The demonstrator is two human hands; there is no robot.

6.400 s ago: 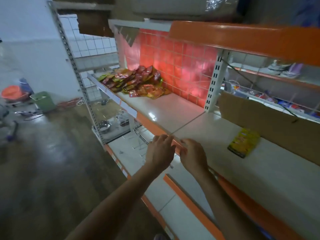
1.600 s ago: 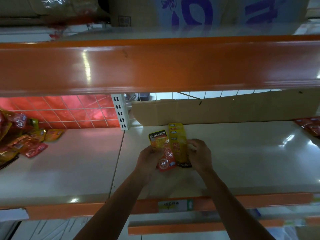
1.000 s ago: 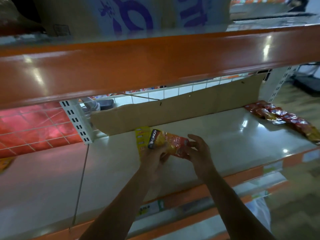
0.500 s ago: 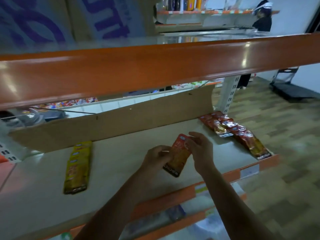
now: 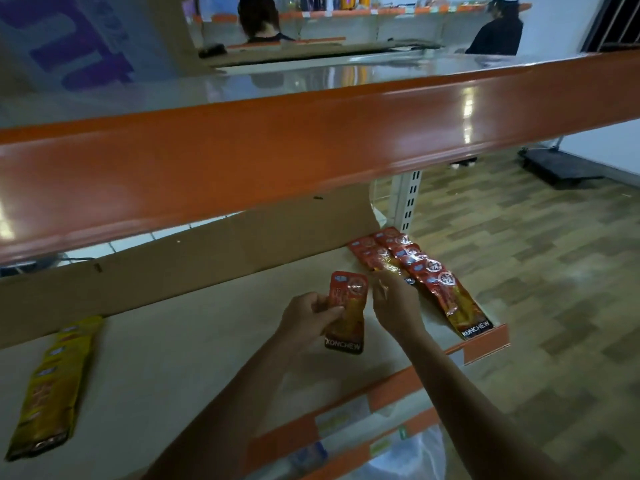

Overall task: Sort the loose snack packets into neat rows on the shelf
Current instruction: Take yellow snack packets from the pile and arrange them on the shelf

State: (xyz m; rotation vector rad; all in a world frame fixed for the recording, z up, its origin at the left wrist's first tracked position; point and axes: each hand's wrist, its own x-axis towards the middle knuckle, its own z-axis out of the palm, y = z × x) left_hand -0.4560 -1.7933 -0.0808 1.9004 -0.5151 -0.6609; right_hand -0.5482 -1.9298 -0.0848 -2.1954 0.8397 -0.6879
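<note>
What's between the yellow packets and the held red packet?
Head view: only bare beige shelf top lies between the yellow foil packet row and the red foil packet in the left hand.

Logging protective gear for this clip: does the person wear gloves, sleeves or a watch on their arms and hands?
No gloves on the left hand or right hand. The left forearm and right forearm are uncovered as far as the picture shows: no sleeves, watch or bracelet.

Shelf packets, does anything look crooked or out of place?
Nothing stands out. The red foil packets lie overlapped in rows at the right end, the yellow foil packets in one row at left; the left hand grips one loose red packet.
</note>
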